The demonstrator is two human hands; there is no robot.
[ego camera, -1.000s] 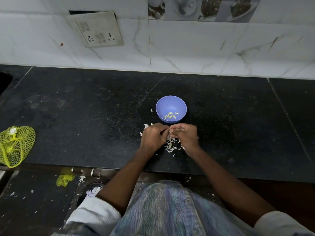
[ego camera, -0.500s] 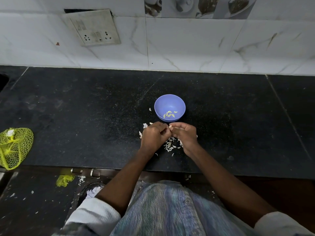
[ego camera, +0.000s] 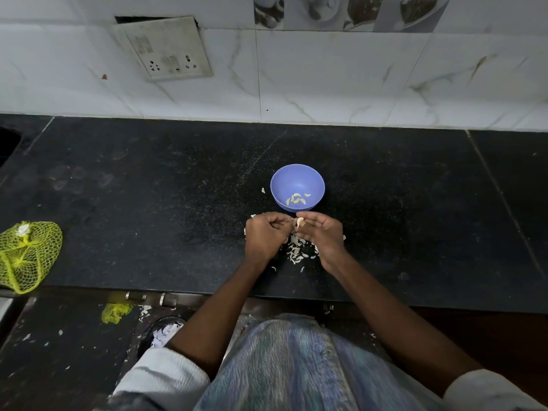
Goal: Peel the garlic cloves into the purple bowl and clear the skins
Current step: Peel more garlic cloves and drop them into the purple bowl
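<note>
Peeling in hand: one garlic clove held just short of the purple bowl.

Over the skins heaped on the black desk, the right hand pinched a pale garlic clove while the left hand, fingers curled, picked at it (probably its last skin). Beyond, the purple bowl held a few peeled cloves; next, likely, a short drop in.

Dim, even indoor light; sharp at centre, wide-angle bending at the edges, faint sheen on the wall tiles.
</note>
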